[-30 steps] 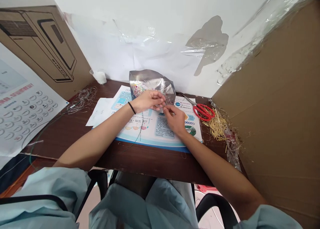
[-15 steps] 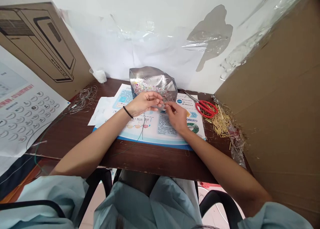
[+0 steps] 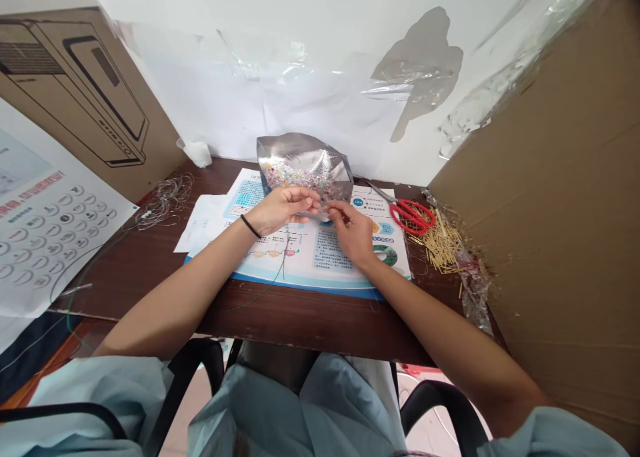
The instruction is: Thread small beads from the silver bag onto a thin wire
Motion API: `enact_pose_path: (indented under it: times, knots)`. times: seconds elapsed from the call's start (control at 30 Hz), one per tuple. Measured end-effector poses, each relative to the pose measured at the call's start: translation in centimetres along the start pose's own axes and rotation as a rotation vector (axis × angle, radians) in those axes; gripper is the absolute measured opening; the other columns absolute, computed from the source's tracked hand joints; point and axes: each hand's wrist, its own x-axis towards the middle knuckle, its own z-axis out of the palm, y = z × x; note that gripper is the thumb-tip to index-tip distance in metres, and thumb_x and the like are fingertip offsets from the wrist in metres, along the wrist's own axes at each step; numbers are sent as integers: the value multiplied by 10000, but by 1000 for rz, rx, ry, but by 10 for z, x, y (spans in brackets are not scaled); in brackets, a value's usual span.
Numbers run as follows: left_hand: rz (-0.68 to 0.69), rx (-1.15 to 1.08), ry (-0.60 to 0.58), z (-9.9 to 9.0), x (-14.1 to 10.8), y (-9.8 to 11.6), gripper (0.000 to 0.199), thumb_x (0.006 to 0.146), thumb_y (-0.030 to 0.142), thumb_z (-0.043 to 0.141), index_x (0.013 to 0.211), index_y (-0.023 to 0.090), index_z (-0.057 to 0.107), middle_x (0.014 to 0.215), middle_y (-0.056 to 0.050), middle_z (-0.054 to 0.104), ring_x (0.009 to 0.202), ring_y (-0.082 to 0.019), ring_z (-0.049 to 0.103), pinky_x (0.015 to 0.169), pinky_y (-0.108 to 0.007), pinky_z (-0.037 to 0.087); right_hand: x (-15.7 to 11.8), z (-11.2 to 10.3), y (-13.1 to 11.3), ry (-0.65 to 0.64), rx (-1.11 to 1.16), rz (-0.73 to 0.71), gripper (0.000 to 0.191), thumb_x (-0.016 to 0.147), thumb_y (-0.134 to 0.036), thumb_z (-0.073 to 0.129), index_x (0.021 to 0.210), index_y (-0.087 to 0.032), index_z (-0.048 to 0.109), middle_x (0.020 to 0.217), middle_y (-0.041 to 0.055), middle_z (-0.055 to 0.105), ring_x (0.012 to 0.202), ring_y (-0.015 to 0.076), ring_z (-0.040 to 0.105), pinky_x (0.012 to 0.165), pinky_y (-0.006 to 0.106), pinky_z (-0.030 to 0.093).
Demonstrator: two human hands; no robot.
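In front of the open foil bag (image 3: 305, 147) of small mixed-colour beads (image 3: 295, 175), my two hands are close together, fingertips a short gap apart. My left hand (image 3: 283, 209), with a black band (image 3: 251, 226) at the wrist, is closed in a pinch. A dark green thread (image 3: 285, 254) hangs from beneath it over the printed sheet (image 3: 305, 270). Thumb and index finger of my right hand (image 3: 353, 234) are pressed together at the bag's front edge; whatever they hold is too small to make out.
Red-handled scissors (image 3: 413, 216) lie at the right beside a heap of thin gold sticks (image 3: 443, 247) and crumpled clear plastic (image 3: 475, 290). Tangled thread (image 3: 167, 200) is at the left, near a cardboard box (image 3: 95, 90). A cardboard panel (image 3: 560, 177) borders the right side.
My left hand has drawn slightly left, so the gap between the fingertips is a little wider. The right hand stays nearly in place.
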Motion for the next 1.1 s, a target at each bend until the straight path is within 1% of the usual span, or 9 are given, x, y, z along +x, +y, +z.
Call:
enact_pose_path:
  times: [0.17, 0.33, 0.47, 0.63, 0.73, 0.87, 0.97, 1.03, 1.1]
  knots:
    - [-31, -9, 20, 3, 0, 1, 183, 871, 276, 669, 1010, 158, 682, 997, -75, 703, 812, -86, 639, 663, -186, 522, 0, 2, 4, -30, 58, 35, 270, 891, -313, 538, 1116, -219, 653, 968, 49, 768, 905, 191, 724, 831, 346, 534]
    - [-40, -5, 25, 4, 1, 0, 171, 889, 301, 648, 983, 161, 678, 974, -68, 691, 792, -72, 609, 649, -176, 499, 0, 2, 2, -24, 60, 92, 172, 880, -350, 556, 990, -223, 594, 938, 50, 760, 830, 187, 723, 761, 325, 528]
    - [-33, -19, 26, 5, 0, 0, 177, 882, 312, 654, 953, 150, 663, 937, -65, 675, 789, -74, 601, 638, -175, 490, 0, 2, 2, -27, 77, 67, 152, 875, -369, 548, 889, -219, 572, 828, 24, 730, 743, 167, 699, 693, 291, 501]
    - [50, 4, 95, 7, -6, 17, 142, 839, 227, 674, 946, 140, 644, 934, -55, 667, 763, -71, 596, 634, -181, 503, 0, 1, 1, -14, 7, 21, 142, 867, -334, 525, 856, -211, 594, 766, 13, 690, 666, 143, 635, 671, 278, 461]
    - [148, 229, 161, 5, -2, 32, 149, 806, 181, 659, 947, 134, 657, 904, -57, 680, 753, -91, 606, 653, -217, 524, 0, 2, 1, 3, -81, 16, 134, 857, -315, 524, 844, -212, 609, 750, 8, 686, 634, 135, 589, 663, 275, 431]
    - [266, 786, 193, 2, 17, 41, 135, 756, 116, 605, 848, 134, 702, 771, -33, 675, 700, -114, 596, 714, -271, 518, -1, 2, 1, 11, -135, 13, 136, 847, -305, 523, 821, -210, 617, 704, 1, 668, 595, 137, 555, 639, 278, 400]
    - [356, 1134, 199, 6, 26, 39, 245, 731, 89, 580, 905, 154, 741, 868, -50, 703, 805, -153, 620, 817, -304, 493, 0, 3, 1, 12, -125, 27, 148, 844, -310, 516, 832, -211, 626, 726, 8, 679, 609, 146, 571, 641, 280, 403]
    - [406, 1171, 124, 13, 25, 35, 276, 747, 134, 609, 984, 171, 746, 987, -62, 710, 848, -162, 628, 833, -301, 481, 0, 3, 1, 4, -121, 26, 161, 845, -314, 512, 830, -211, 635, 716, 8, 671, 607, 148, 564, 641, 279, 400]
    - [423, 1096, 24, 20, 21, 30, 242, 790, 224, 630, 999, 179, 743, 1025, -59, 713, 834, -150, 632, 795, -278, 476, 0, 3, 0, -5, -155, 14, 188, 855, -328, 505, 810, -213, 647, 658, -3, 634, 577, 143, 525, 616, 274, 373]
